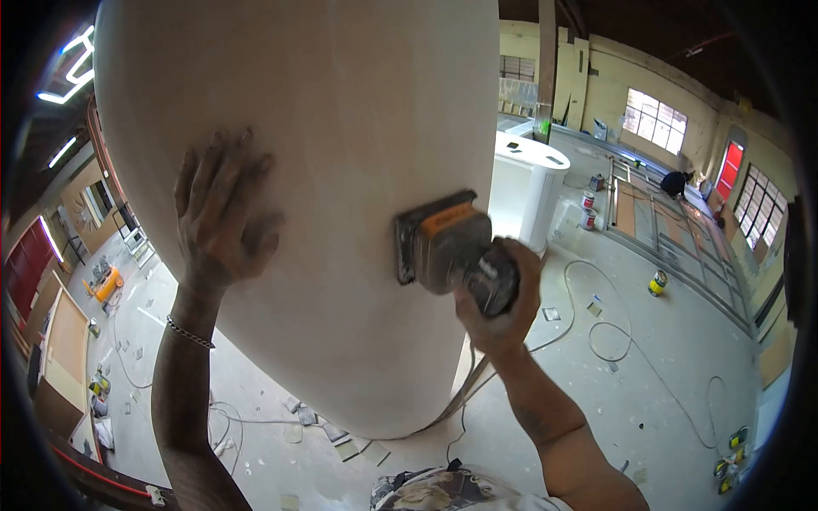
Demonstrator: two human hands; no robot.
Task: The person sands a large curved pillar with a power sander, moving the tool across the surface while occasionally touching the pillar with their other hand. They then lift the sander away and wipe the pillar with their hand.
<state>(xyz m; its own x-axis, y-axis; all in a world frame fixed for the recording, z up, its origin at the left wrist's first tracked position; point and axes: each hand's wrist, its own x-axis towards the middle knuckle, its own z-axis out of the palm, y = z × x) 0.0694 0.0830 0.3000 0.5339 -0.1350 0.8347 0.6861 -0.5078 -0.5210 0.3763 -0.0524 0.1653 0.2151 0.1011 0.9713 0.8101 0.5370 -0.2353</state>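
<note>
A large, pale, smooth curved panel fills the middle of the head view. Flat against its left part rests my left hand, fingers stretched upward and a little apart, holding nothing. My right hand is wrapped round the rear body of an orange and black electric sander. The sander's dark square pad faces the panel near its right side and appears to touch it. Slight blur covers the sander and the right fingers. A power cord hangs below the right hand.
Cords loop over the pale floor, among scattered sandpaper pieces. A white rounded counter stands behind the panel's right edge. Paint cans and a metal frame lie farther right, with a person crouching beyond. An orange machine sits left.
</note>
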